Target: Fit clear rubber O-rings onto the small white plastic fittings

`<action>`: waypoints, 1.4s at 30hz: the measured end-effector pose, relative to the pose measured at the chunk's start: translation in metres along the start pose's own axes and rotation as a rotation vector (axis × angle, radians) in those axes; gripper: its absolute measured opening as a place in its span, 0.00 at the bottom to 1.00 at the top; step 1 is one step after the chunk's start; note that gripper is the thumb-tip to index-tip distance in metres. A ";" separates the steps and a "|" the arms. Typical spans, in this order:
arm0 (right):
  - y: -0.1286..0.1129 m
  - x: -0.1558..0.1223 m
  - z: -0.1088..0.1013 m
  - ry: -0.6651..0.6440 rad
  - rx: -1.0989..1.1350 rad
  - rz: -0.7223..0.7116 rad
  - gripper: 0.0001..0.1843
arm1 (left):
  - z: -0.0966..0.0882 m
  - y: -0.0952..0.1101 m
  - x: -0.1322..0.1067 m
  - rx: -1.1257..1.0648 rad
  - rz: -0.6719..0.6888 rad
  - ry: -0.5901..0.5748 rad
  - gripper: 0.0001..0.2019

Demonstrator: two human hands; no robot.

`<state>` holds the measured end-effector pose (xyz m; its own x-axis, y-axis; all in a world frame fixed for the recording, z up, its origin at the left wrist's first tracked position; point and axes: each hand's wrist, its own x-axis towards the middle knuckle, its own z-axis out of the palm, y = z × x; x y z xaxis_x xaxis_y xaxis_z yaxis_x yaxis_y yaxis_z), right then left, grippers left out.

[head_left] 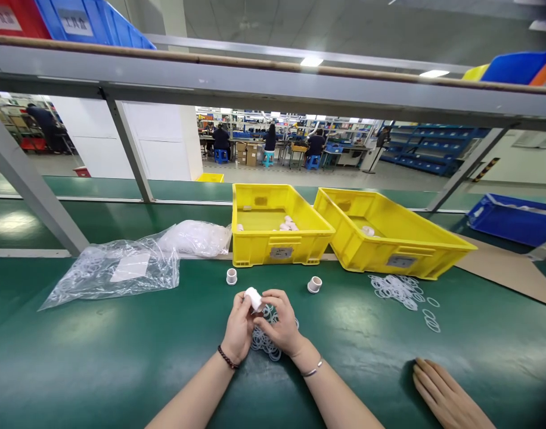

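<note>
A short white plastic pipe fitting is held tilted in my left hand, which is closed round it. My right hand has its fingers curved at the fitting's right end; whether a ring is between them cannot be made out. Under my hands lies a pile of thin white rings, partly hidden by them. One white fitting stands upright beyond my left hand, and another white fitting with a flanged base stands beyond my right.
Two yellow bins hold white parts at the back. Clear plastic bags lie left of them. More white rings are spread at the right. Another person's hand rests on the green table. A shelf beam crosses above.
</note>
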<state>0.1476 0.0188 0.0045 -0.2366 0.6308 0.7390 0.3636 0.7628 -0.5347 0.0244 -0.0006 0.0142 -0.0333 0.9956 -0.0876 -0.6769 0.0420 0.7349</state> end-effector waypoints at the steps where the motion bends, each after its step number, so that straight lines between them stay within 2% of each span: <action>1: 0.000 0.000 0.000 -0.020 -0.010 -0.021 0.20 | 0.000 -0.001 0.000 0.032 0.005 -0.002 0.15; 6: 0.013 0.002 -0.004 0.057 -0.113 0.004 0.17 | -0.007 -0.006 0.005 0.322 0.079 -0.108 0.16; 8: 0.026 0.005 -0.011 0.120 -0.201 0.080 0.18 | -0.015 -0.001 0.011 0.574 0.248 -0.072 0.19; 10: 0.041 0.008 -0.020 0.175 -0.298 0.198 0.19 | -0.026 0.008 0.021 0.882 0.520 0.013 0.18; 12: 0.054 0.010 -0.030 0.172 -0.404 0.327 0.21 | -0.038 0.019 0.032 1.169 0.738 0.088 0.14; 13: 0.059 0.010 -0.034 0.143 -0.457 0.388 0.22 | -0.044 0.024 0.038 1.291 0.793 0.118 0.13; 16: 0.068 0.009 -0.044 0.038 -0.589 0.538 0.23 | -0.061 0.030 0.054 1.543 0.782 0.169 0.16; 19: 0.067 0.008 -0.047 -0.013 -0.652 0.572 0.23 | -0.070 0.028 0.063 1.609 0.699 0.181 0.19; 21: 0.061 0.009 -0.045 0.023 -0.656 0.506 0.22 | -0.072 0.027 0.065 1.519 0.665 0.190 0.16; 24: 0.049 0.011 -0.039 0.064 -0.563 0.324 0.18 | -0.074 0.028 0.065 1.328 0.608 0.187 0.07; 25: 0.045 0.012 -0.036 0.021 -0.511 0.264 0.16 | -0.074 0.029 0.065 1.282 0.588 0.184 0.05; 27: 0.036 0.012 -0.030 -0.153 -0.417 0.164 0.13 | -0.073 0.030 0.065 1.216 0.560 0.188 0.06; 30: 0.026 0.012 -0.022 -0.388 -0.364 0.079 0.12 | -0.067 0.029 0.062 1.076 0.519 0.217 0.09; 34: 0.024 0.009 -0.019 -0.478 -0.350 0.077 0.11 | -0.049 0.024 0.051 0.851 0.469 0.257 0.15; 37: 0.033 0.006 -0.017 -0.539 -0.326 0.111 0.12 | -0.036 0.019 0.043 0.690 0.450 0.266 0.21; 39: 0.041 0.005 -0.014 -0.539 -0.301 0.130 0.12 | -0.031 0.017 0.040 0.245 0.322 0.189 0.27; 40: 0.045 0.005 -0.013 -0.544 -0.284 0.142 0.13 | -0.029 0.015 0.039 0.106 0.271 0.156 0.29; 42: 0.052 0.005 -0.011 -0.564 -0.262 0.165 0.14 | -0.029 0.011 0.039 0.024 0.221 0.121 0.29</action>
<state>0.1752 0.0596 -0.0153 -0.5703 0.7694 0.2877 0.6271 0.6340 -0.4525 -0.0056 0.0359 -0.0003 -0.2671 0.9637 -0.0017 -0.6256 -0.1720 0.7610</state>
